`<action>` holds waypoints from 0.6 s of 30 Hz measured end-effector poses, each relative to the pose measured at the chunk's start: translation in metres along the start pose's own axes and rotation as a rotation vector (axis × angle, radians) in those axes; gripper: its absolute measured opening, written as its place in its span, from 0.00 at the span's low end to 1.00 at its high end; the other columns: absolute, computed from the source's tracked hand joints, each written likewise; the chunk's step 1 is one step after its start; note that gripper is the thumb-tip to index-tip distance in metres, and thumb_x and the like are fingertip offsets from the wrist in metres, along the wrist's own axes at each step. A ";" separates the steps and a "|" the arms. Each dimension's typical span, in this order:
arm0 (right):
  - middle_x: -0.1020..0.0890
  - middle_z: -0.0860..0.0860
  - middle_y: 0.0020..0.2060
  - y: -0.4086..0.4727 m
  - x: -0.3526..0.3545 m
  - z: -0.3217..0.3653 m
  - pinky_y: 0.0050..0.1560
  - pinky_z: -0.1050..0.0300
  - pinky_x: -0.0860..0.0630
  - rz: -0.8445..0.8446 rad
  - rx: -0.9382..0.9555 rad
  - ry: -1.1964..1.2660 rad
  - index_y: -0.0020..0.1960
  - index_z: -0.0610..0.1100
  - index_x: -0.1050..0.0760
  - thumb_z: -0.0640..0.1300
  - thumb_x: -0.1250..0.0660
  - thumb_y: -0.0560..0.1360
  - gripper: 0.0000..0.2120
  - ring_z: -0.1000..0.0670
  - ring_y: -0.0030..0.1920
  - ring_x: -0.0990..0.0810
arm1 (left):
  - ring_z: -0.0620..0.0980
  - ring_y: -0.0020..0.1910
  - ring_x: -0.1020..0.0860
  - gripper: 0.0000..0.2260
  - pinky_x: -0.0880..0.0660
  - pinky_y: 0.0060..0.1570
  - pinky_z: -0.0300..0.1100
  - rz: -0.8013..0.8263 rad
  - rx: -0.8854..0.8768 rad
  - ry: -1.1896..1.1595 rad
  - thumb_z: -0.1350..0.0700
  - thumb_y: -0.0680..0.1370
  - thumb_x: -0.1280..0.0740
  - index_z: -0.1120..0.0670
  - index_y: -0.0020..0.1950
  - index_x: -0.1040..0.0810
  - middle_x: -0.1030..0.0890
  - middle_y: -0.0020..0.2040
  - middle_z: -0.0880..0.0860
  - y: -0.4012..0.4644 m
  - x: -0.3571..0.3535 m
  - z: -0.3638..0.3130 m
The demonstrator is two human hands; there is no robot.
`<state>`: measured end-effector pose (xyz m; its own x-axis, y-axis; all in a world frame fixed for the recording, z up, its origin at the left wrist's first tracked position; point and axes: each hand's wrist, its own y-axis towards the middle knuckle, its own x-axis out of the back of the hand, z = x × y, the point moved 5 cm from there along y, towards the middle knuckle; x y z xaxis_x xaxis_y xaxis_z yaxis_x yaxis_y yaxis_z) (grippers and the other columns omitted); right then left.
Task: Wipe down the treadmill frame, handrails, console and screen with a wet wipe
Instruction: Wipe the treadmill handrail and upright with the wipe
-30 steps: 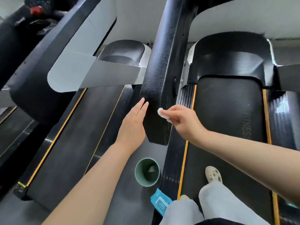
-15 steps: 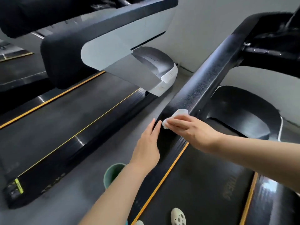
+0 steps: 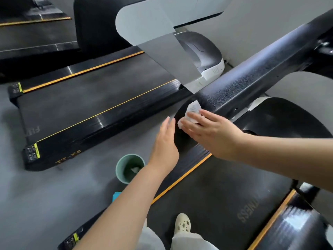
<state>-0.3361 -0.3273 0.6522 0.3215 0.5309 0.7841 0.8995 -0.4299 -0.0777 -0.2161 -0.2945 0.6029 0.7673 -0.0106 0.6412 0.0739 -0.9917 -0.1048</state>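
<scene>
The treadmill frame's upright (image 3: 252,82), a broad black speckled beam, runs from the picture's centre up toward two o'clock, with the running deck (image 3: 216,195) below it filling the four-to-six o'clock area. A neighbouring treadmill (image 3: 86,109) lies across nine to ten o'clock, its grey-and-white upright (image 3: 162,44) crossing at twelve.

The step in hand looks to be wiping the lower end of the upright, near where it meets the deck. The right hand (image 3: 210,130), reaching in from three o'clock, has its fingers stretched out nearly flat and presses the wet wipe (image 3: 191,112) against the black surface at the upright's foot. The left hand (image 3: 165,141), coming up from six o'clock, holds nothing; its fingers are straight and together, just beside the upright's base, and whether they touch it I cannot tell.

Next, I judge, the wipe needs carrying up along the beam toward two o'clock with steady flat pressure, since the handrails, console and screen lie beyond the picture's edge.

The wipe is white, crumpled and bunched, part sticking out past the fingertips.

A green bin (image 3: 130,167) with something white inside stands on the floor at seven o'clock of the left hand.
</scene>
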 end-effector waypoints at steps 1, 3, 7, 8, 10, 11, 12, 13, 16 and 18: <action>0.21 0.47 0.60 0.002 -0.005 0.004 0.65 0.50 0.35 0.029 -0.023 -0.029 0.62 0.41 0.23 0.38 0.68 0.79 0.35 0.44 0.61 0.23 | 0.45 0.75 0.47 0.32 0.48 0.66 0.31 -0.007 0.013 -0.018 0.72 0.77 0.43 0.51 0.77 0.47 0.49 0.77 0.46 0.000 -0.003 0.002; 0.21 0.48 0.62 0.008 -0.018 0.021 0.68 0.50 0.40 0.101 -0.013 -0.087 0.65 0.41 0.24 0.39 0.67 0.78 0.34 0.46 0.63 0.25 | 0.44 0.75 0.45 0.31 0.50 0.64 0.28 -0.021 0.039 -0.058 0.73 0.77 0.44 0.53 0.77 0.45 0.47 0.77 0.47 0.001 -0.008 0.006; 0.24 0.50 0.65 0.014 -0.040 0.050 0.73 0.44 0.51 0.268 0.036 -0.125 0.68 0.44 0.28 0.43 0.58 0.73 0.30 0.48 0.68 0.29 | 0.45 0.74 0.44 0.30 0.51 0.64 0.27 0.011 0.038 -0.095 0.72 0.77 0.45 0.53 0.77 0.45 0.45 0.77 0.48 0.002 -0.018 0.017; 0.25 0.50 0.66 0.011 -0.040 0.051 0.74 0.43 0.51 0.273 0.025 -0.119 0.69 0.44 0.28 0.42 0.58 0.73 0.30 0.48 0.69 0.30 | 0.45 0.74 0.44 0.30 0.50 0.64 0.28 0.015 0.036 -0.095 0.72 0.77 0.45 0.52 0.77 0.45 0.44 0.77 0.48 0.003 -0.018 0.021; 0.26 0.51 0.67 0.002 -0.031 0.043 0.74 0.42 0.53 0.213 -0.006 -0.129 0.70 0.44 0.30 0.42 0.55 0.73 0.28 0.49 0.69 0.30 | 0.44 0.74 0.42 0.31 0.49 0.64 0.29 0.020 0.024 -0.098 0.73 0.77 0.44 0.50 0.76 0.43 0.42 0.76 0.47 0.004 -0.016 0.028; 0.28 0.51 0.69 -0.004 -0.027 0.037 0.73 0.41 0.56 0.170 -0.031 -0.153 0.71 0.44 0.32 0.42 0.54 0.74 0.28 0.48 0.70 0.31 | 0.44 0.74 0.42 0.32 0.49 0.64 0.29 0.032 0.006 -0.099 0.73 0.76 0.44 0.50 0.76 0.42 0.41 0.76 0.47 0.004 -0.015 0.030; 0.30 0.50 0.70 -0.010 -0.022 0.031 0.73 0.40 0.57 0.147 -0.067 -0.176 0.72 0.43 0.34 0.42 0.55 0.75 0.27 0.47 0.71 0.33 | 0.44 0.74 0.42 0.32 0.49 0.65 0.29 0.050 -0.016 -0.101 0.73 0.76 0.44 0.49 0.76 0.42 0.41 0.76 0.46 0.004 -0.014 0.032; 0.32 0.49 0.71 -0.012 -0.018 0.026 0.73 0.40 0.58 0.148 -0.119 -0.175 0.73 0.43 0.36 0.42 0.56 0.76 0.27 0.46 0.72 0.35 | 0.43 0.74 0.43 0.32 0.49 0.65 0.29 0.070 -0.034 -0.100 0.73 0.77 0.44 0.49 0.76 0.42 0.42 0.76 0.46 0.004 -0.013 0.035; 0.31 0.47 0.71 0.000 -0.011 0.024 0.73 0.42 0.54 0.156 -0.295 -0.155 0.72 0.42 0.35 0.42 0.58 0.79 0.26 0.44 0.71 0.34 | 0.42 0.74 0.44 0.31 0.48 0.66 0.30 0.094 -0.053 -0.101 0.72 0.78 0.44 0.48 0.76 0.43 0.43 0.76 0.46 0.010 -0.008 0.045; 0.32 0.47 0.71 0.014 -0.017 0.036 0.73 0.43 0.54 0.188 -0.355 -0.174 0.73 0.40 0.36 0.40 0.65 0.79 0.28 0.43 0.71 0.36 | 0.42 0.74 0.44 0.31 0.47 0.67 0.31 0.101 -0.061 -0.104 0.71 0.78 0.44 0.49 0.76 0.44 0.43 0.76 0.46 0.013 -0.005 0.052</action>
<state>-0.3184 -0.3157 0.6154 0.5425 0.5213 0.6587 0.6729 -0.7391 0.0307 -0.1860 -0.3006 0.5591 0.8310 -0.1001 0.5472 -0.0430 -0.9923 -0.1162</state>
